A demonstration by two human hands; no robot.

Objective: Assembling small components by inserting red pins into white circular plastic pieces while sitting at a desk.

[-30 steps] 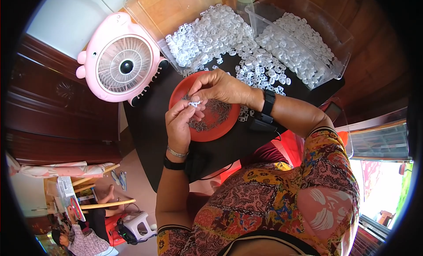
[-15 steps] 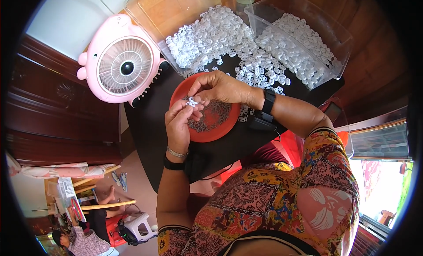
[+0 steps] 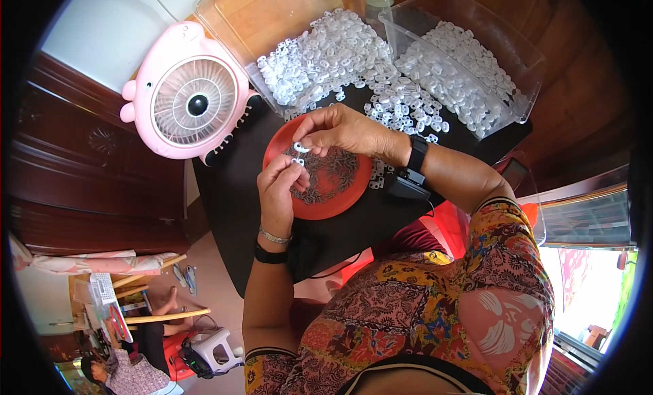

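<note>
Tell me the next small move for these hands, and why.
Probably bring the upper white piece, pinched in the right hand, to the lower white piece in the left hand, since the two look close but slightly apart.

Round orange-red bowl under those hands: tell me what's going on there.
A person's left hand pinches a small white plastic piece above the round orange-red bowl, and the right hand pinches another small white plastic piece beyond it. Whether they are joined is too small to tell. Thin grey pieces lie in the bowl, on a black table. More white pieces lie loose beyond the bowl and heaped in two clear plastic containers. A pink animal-shaped fan stands to the left.
</note>
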